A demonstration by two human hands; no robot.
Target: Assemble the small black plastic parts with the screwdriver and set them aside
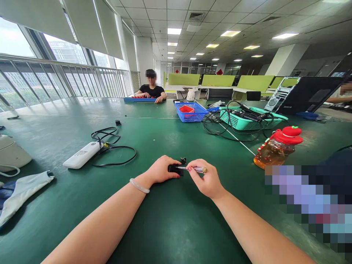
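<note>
My left hand [162, 169], with a pale bangle [139, 186] on its wrist, grips a small black block-like part [173, 169] against the green table. What kind of part it is I cannot make out. In my right hand [205, 179] is a slim screwdriver [198, 169] with a pale handle and a gold-coloured end cap. Its thin metal shaft lies nearly level and points left, the tip at the black part; whether it touches is too small to tell. Just behind the part lies a small dark piece [183, 160].
A white power strip [84, 155] with a black cord lies left. At right stands a red-capped bottle [277, 148] of amber liquid. Farther back are a blue basket [189, 116], a green basket [239, 123] of cables and a computer case [305, 94]. A person [151, 88] sits across the table.
</note>
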